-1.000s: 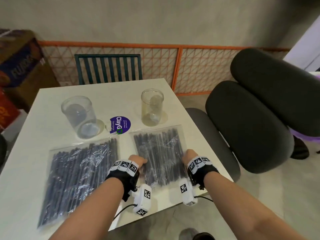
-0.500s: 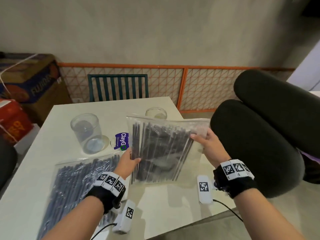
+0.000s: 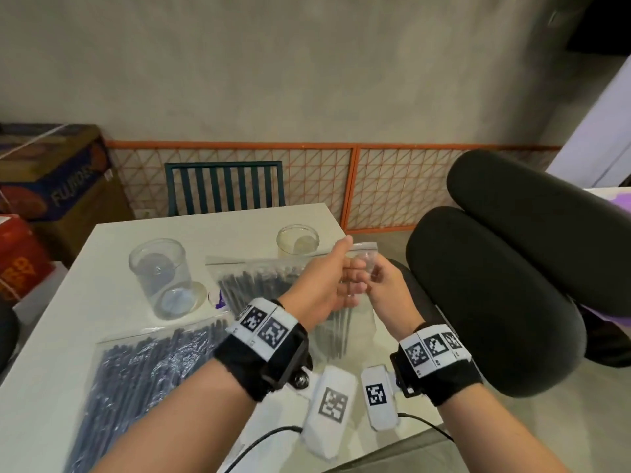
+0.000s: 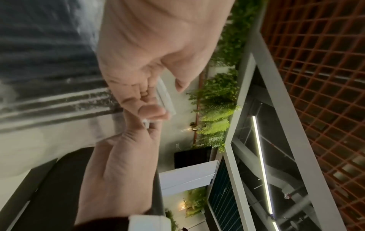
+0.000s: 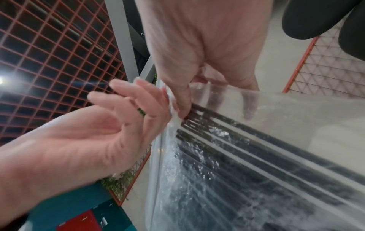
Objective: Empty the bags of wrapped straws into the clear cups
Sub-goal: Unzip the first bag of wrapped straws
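Two bags of straws: one (image 3: 136, 380) flat on the white table (image 3: 61, 336), one (image 3: 273, 285) lifted, its top corner pinched by left hand (image 3: 327, 285) and right hand (image 3: 386, 288) (thumbs against fingers). Two cups (image 3: 160, 274) (image 3: 297, 238) stand behind. Two chairs, concrete wall.

A white rectangular table (image 3: 102, 302) fills the near left. Beyond its far edge stands a dark green slatted chair (image 3: 223, 187), backed by an orange wire-mesh fence (image 3: 392, 186) along a grey concrete wall (image 3: 307, 70). Right, a black padded office chair (image 3: 512, 268). Far left, stacked cardboard boxes (image 3: 51, 179).
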The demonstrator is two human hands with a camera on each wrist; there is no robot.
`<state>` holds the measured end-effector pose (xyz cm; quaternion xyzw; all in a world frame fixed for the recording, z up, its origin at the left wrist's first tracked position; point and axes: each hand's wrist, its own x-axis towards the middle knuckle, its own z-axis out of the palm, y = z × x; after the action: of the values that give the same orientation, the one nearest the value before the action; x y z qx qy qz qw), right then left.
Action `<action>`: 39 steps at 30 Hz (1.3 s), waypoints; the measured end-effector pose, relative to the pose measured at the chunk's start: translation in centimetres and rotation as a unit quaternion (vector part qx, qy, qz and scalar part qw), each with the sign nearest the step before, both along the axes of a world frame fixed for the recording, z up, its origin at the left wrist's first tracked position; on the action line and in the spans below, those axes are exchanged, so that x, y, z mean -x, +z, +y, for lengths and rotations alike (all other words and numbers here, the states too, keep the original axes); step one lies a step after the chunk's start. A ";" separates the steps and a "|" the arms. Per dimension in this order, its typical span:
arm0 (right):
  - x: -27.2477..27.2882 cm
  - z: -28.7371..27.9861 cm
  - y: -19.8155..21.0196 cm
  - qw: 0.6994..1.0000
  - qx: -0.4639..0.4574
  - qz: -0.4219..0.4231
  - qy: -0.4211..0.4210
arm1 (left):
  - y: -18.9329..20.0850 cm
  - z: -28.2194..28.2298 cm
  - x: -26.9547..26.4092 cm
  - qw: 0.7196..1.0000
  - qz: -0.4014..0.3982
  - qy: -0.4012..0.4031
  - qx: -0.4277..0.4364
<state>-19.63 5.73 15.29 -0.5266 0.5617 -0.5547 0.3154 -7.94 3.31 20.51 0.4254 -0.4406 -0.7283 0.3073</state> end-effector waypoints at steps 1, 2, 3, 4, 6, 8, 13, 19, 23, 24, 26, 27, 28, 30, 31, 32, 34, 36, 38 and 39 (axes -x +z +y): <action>-0.2 0.2 0.1 1.000 0.006 0.011 0.002 | -0.1 -0.1 0.3 1.000 0.014 0.009 -0.023; -0.3 0.3 0.3 1.000 0.014 0.022 0.004 | -0.3 -0.3 0.4 0.999 0.019 0.020 -0.029; -0.3 0.4 0.3 0.999 0.018 0.036 0.006 | -0.4 -0.3 0.4 0.999 0.027 0.030 -0.036; -0.2 0.5 0.3 0.998 0.020 0.056 0.014 | -0.5 -0.3 0.4 0.998 0.035 0.036 -0.041; 0.0 0.6 0.6 0.994 0.017 0.097 0.042 | -0.5 -0.2 0.2 0.996 0.055 0.041 -0.049; 0.5 0.8 1.5 0.993 -0.002 0.097 0.067 | -0.9 -0.1 -0.1 0.996 0.065 0.046 -0.035; 0.9 1.0 5.3 0.964 0.011 0.265 -0.006 | -2.0 0.2 0.0 0.996 0.057 0.071 0.006; 0.3 0.7 8.0 0.895 -0.029 0.446 0.004 | -2.7 0.8 -0.1 0.994 0.071 0.073 0.026; 0.0 0.8 8.7 0.885 -0.046 0.463 0.009 | -2.5 0.9 -0.6 0.995 0.059 0.048 0.059; 0.0 0.8 8.6 0.885 -0.054 0.462 0.010 | -2.4 1.0 -0.7 0.996 0.052 0.042 0.066; 0.1 0.9 8.6 0.892 -0.073 0.446 0.023 | -2.4 1.2 -0.9 0.996 0.037 0.036 0.077; 0.1 1.0 8.6 0.898 -0.081 0.432 0.034 | -2.5 1.2 -1.0 0.995 0.029 0.035 0.084; 0.2 1.1 8.5 0.901 -0.089 0.423 0.043 | -2.6 1.2 -1.0 0.995 0.019 0.034 0.090; 0.1 1.2 8.4 0.901 -0.100 0.419 0.050 | -2.7 1.3 -1.0 0.995 0.002 0.030 0.098; 0.1 1.2 8.3 0.905 -0.106 0.408 0.048 | -2.7 1.4 -1.0 0.995 -0.002 0.029 0.100; 0.2 1.2 8.2 0.916 -0.115 0.381 0.046 | -2.7 1.5 -1.0 0.994 -0.004 0.028 0.102; 0.3 1.1 7.9 0.946 -0.144 0.286 0.043 | -2.6 1.5 -1.0 0.994 -0.004 0.028 0.103; 0.1 1.2 7.5 0.964 -0.167 0.203 0.031 | -2.6 1.6 -1.0 0.994 -0.008 0.031 0.101; -0.3 1.1 7.1 0.969 -0.174 0.173 0.012 | -2.6 1.6 -1.0 0.994 -0.013 0.037 0.098; -0.5 1.0 6.9 0.969 -0.176 0.175 0.005 | -2.6 1.7 -1.0 0.994 -0.015 0.042 0.096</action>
<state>-19.12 6.77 22.18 -0.5547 0.6942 -0.3450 0.3022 -6.89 4.97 17.86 0.4226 -0.4952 -0.6626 0.3704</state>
